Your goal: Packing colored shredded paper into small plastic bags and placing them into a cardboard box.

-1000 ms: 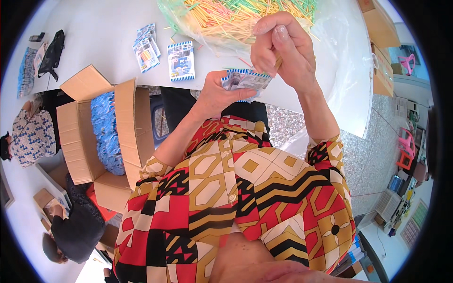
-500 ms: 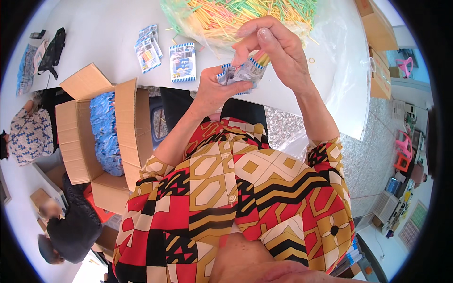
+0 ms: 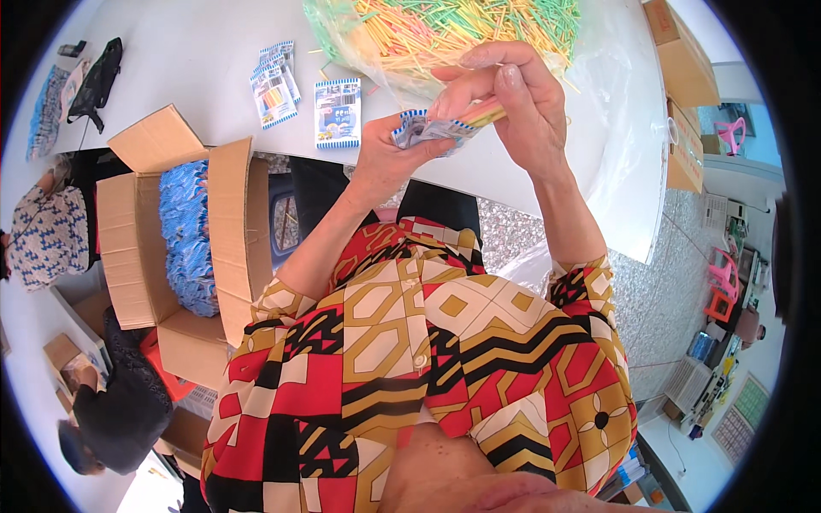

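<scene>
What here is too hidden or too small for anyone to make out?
All in the head view:
- How many sticks the right hand holds: its fingers cover some.
- The whole face of the packet: the left hand and creases hide part.
- The far end of the bag: cut off by the top edge.
- The bottom of the box: the blue pile covers it.
- What the co-worker handles: too small.

White table (image 3: 197, 73), packets (image 3: 338, 114), bag (image 3: 328, 27) of sticks (image 3: 466, 34)

Black-clad co-worker (image 3: 124, 415), pink chairs (image 3: 725, 275), black bag (image 3: 97, 90).
</scene>
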Demonstrator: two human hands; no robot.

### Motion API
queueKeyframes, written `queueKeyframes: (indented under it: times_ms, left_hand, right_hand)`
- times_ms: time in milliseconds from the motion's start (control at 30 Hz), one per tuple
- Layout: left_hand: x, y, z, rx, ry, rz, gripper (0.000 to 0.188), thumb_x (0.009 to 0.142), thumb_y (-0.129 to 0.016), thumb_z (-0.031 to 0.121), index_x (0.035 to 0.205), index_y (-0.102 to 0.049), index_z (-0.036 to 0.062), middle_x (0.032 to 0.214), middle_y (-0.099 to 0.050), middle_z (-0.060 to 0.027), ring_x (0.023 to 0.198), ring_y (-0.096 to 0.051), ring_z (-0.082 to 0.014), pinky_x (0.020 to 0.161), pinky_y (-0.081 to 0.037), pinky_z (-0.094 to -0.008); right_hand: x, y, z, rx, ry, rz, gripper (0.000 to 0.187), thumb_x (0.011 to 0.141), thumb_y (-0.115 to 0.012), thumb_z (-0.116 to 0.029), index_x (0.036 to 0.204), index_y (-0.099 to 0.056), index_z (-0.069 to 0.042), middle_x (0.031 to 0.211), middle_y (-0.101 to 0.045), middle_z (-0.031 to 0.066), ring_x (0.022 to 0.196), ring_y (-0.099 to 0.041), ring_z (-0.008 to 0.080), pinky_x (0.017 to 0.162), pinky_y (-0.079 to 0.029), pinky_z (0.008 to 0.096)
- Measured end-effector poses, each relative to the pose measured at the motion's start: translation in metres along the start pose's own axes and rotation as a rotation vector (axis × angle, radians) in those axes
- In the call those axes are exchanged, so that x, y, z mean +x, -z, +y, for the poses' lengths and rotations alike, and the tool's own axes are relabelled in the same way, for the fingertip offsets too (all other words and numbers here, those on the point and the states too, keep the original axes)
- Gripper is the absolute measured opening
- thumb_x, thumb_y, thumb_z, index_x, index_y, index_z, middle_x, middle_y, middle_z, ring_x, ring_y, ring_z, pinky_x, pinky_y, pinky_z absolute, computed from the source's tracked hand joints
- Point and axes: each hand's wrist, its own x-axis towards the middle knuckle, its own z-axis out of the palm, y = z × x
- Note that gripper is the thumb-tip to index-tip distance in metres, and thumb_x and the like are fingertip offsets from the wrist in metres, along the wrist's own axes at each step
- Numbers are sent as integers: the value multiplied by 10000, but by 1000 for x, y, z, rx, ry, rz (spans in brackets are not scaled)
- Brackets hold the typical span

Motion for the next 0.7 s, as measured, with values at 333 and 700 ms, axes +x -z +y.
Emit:
queueKeyframes:
  times_ms: [333, 700]
  left_hand:
    - [6, -2, 0, 37, -72, -12, 218, 776, -718, 67, 965, -657, -23, 882, -674, -34, 775, -591, -63, 693, -481, -210]
    - [10, 11, 6, 29, -136, 88, 232, 779, -706, 54, 996, -658, -13, 885, -672, -23, 785, -591, -64, 721, -491, -216]
  right_hand:
    - [11, -6, -2, -342, -163, -144, 404, 989, -281, -269, 1253, -437, -5, 925, -653, 106, 1028, -585, 201, 974, -390, 352]
    - [-18, 12, 11, -135, -459, 122, 262, 931, -502, -179, 1123, -562, -11, 987, -616, 43, 924, -548, 96, 857, -407, 243]
